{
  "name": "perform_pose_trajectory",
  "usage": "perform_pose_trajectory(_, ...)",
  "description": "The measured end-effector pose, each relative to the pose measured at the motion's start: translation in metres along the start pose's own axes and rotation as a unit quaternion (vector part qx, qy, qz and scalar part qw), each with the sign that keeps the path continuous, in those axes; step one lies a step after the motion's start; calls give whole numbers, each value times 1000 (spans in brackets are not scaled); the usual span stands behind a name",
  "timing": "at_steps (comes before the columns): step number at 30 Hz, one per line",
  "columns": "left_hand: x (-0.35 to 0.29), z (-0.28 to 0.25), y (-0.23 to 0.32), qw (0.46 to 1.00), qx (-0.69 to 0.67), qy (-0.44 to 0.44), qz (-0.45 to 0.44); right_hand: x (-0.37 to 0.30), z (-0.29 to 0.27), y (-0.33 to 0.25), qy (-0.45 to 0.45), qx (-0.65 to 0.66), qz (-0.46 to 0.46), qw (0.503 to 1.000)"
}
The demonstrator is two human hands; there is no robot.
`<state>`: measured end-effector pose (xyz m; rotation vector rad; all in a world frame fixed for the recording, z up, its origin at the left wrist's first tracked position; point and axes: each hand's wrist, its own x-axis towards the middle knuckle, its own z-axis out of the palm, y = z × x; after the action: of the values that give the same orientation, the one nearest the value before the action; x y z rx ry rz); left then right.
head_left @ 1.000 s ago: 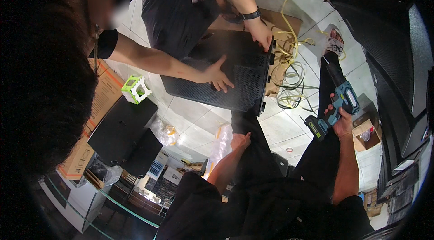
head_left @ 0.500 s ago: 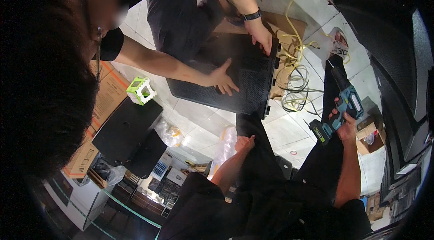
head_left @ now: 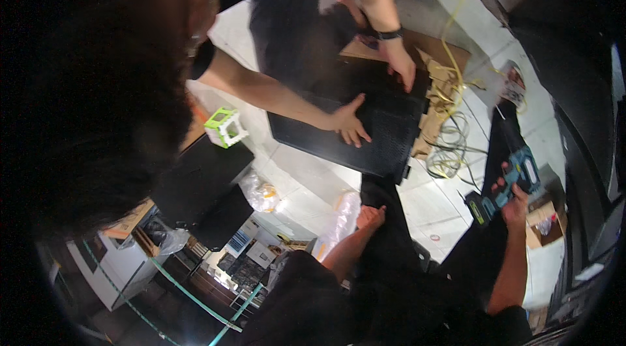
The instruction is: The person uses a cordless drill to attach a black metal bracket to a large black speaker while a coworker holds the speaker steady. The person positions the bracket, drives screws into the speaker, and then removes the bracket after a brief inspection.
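- One drill: my right hand wraps its handle, clamped firm, nose aimed up-left toward the black panel.
- Panel: well beyond my grip, pinned flat by a co-worker's hands.
- Left hand: not visible.

White tiled floor carries a flat black panel, partly over brown cardboard. Yellow cable coil just beside panel; green-white box and clear plastic bags lie near, left of it.
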<state>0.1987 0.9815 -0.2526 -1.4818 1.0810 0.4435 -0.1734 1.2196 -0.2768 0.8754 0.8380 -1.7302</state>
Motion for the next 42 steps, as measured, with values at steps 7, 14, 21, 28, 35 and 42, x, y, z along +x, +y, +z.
perform_pose_trajectory(7,-11,-16,7,998,46,-21,41,1,-5,1,-8,37,-1,999)
perform_pose_trajectory(14,-2,-9,5,996,71,-27,43,0,-5,1,5,23,7,1000)
perform_pose_trajectory(21,63,41,11,946,-124,270,129,-2,-9,-2,2,31,31,999)
perform_pose_trajectory(28,74,61,78,539,-832,-63,-116,-4,-10,2,5,12,4,1000)
perform_pose_trajectory(35,120,100,88,446,-884,-71,-122,-5,-18,4,5,24,16,1000)
perform_pose_trajectory(42,133,111,83,471,-864,-63,-165,-3,-26,5,-12,23,13,1000)
